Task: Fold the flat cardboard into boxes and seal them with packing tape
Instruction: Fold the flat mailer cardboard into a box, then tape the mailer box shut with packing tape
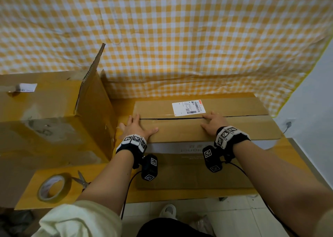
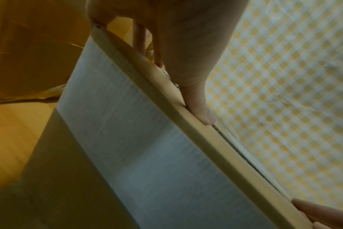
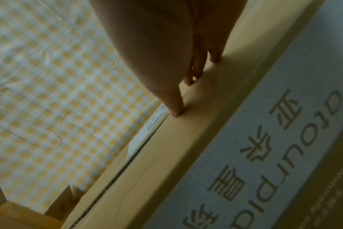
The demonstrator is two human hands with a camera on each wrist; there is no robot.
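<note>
Presently, the cardboard box [image 1: 198, 128] on the table [image 1: 119, 193] is being pressed shut along its flap seam by the flat left hand [image 1: 137, 126] and flat right hand [image 1: 214, 123]. Printed lettering is being shown only by the right wrist view; the tape roll [image 1: 54, 188] and scissors [image 1: 82, 180] only by the head view.

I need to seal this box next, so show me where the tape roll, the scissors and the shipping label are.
tape roll [image 1: 54, 188], head view, on its outer band.
scissors [image 1: 82, 180], head view, on the blades.
shipping label [image 1: 188, 108], head view, on the white middle.
</note>
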